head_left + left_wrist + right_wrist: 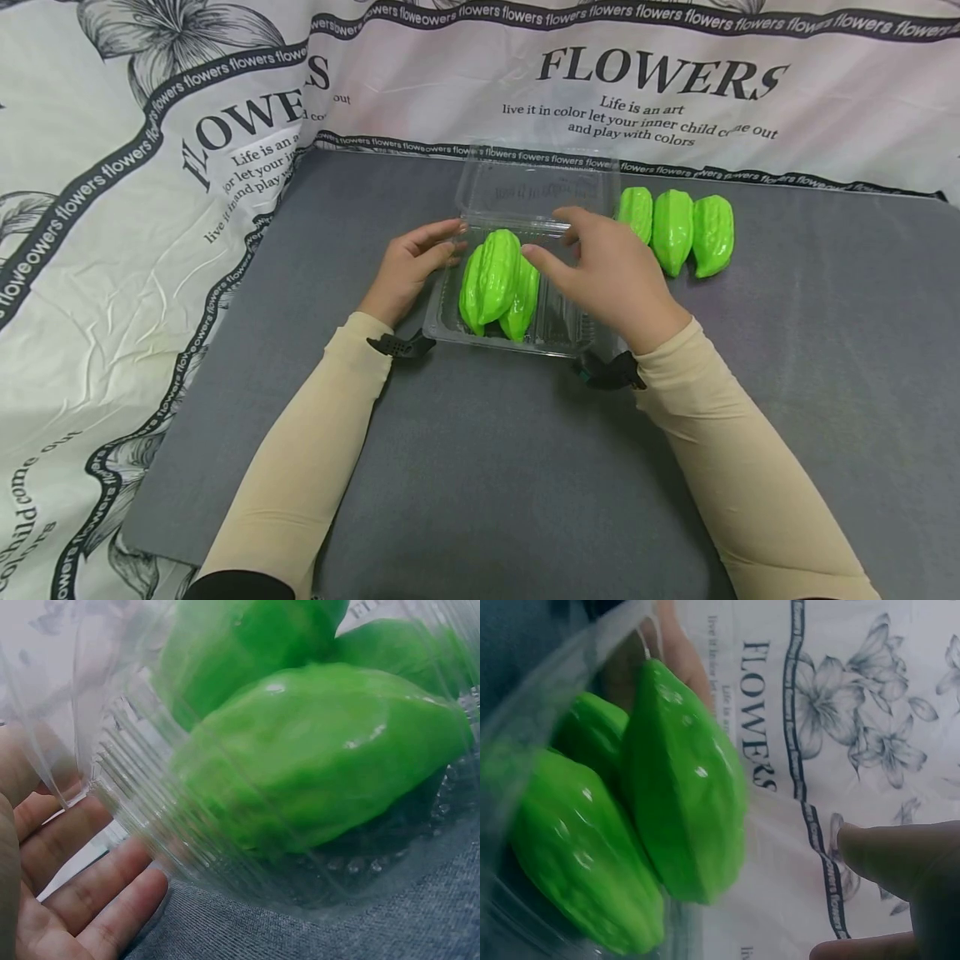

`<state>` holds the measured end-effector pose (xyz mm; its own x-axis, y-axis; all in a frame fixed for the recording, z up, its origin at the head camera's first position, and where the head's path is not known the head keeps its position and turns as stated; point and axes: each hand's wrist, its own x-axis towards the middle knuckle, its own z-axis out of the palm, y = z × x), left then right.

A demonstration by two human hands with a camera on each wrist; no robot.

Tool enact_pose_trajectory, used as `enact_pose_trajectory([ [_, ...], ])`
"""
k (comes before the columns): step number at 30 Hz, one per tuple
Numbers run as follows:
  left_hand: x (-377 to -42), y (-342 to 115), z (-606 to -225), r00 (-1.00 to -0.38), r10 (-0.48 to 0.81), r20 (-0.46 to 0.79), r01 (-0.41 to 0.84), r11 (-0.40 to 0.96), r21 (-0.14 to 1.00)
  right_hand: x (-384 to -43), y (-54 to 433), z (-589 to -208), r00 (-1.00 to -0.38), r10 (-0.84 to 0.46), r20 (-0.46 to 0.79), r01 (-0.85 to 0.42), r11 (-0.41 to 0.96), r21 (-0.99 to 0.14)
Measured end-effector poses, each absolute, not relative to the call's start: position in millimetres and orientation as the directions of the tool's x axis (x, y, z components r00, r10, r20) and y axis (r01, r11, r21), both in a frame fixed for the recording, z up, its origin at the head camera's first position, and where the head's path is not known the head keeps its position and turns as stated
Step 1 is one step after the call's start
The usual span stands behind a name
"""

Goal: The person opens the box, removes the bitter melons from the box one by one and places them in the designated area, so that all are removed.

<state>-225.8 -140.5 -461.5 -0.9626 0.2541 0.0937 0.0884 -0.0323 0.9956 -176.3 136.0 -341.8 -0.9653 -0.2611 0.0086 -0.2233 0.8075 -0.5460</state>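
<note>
A clear plastic clamshell box (558,333) stands with its lid (536,187) raised at the back. Inside its left part lie three glossy green star fruits, one upper star fruit (498,275) leaning over a left one (470,293) and a right one (527,304). My left hand (401,271) pinches the box's left edge near the hinge; in the left wrist view its fingers (101,889) reach behind the clear wall. Over the box's right part hovers my right hand (618,271), thumb (885,855) and fingers apart, with nothing between them.
Three more star fruits stand in a row to the right of the box: a left one (636,210), a middle one (672,227) and a right one (713,235). A printed flower cloth (420,83) borders the grey table (487,483) at the back and left.
</note>
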Motion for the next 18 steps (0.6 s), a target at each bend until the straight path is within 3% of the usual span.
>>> enact_pose_trajectory([
  [18,-225.7,-139.7,-460.6,-0.962,0.253,0.099,0.09,-0.048,0.995,-167.9,105.9,-366.5,-0.951,-0.309,-0.023,-0.254,0.82,-0.513],
])
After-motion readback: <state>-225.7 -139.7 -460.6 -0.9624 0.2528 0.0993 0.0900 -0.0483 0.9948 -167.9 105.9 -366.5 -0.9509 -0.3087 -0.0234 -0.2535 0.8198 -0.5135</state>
